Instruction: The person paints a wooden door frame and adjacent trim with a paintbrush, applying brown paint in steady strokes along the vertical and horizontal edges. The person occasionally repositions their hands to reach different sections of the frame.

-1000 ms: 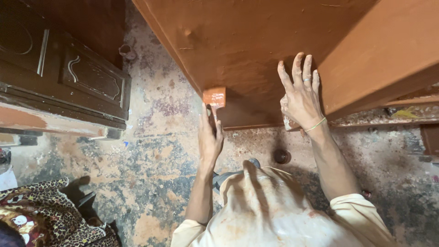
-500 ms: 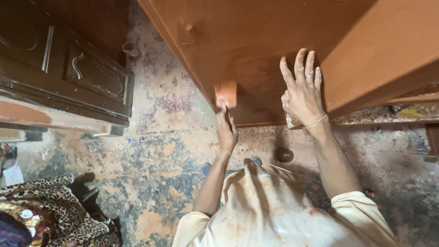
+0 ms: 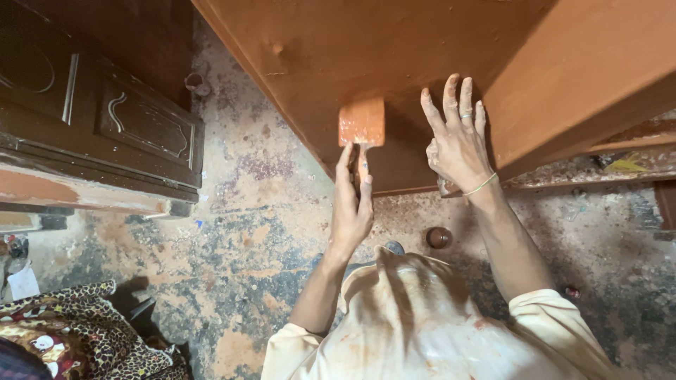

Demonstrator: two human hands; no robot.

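Observation:
My left hand [image 3: 351,204] grips the handle of a flat scraper [image 3: 362,124] whose blade is coated in orange-brown putty. The blade lies against a large wooden panel [image 3: 338,49] covered in the same orange-brown coat. My right hand [image 3: 456,141] rests flat on the panel a little to the right, fingers spread, with a ring and a thin wrist band. Something small and pale shows under its palm; I cannot tell what it is.
A dark carved wooden door [image 3: 98,127] lies at the left. The stained concrete floor [image 3: 232,232] spreads below. A small round dark object [image 3: 438,237] sits on the floor. A leopard-print cloth [image 3: 77,331] lies at the bottom left. My putty-smeared shirt [image 3: 422,324] fills the bottom.
My left hand has moved the scraper to the right and slightly up along the panel. My right hand has stayed flat on the panel.

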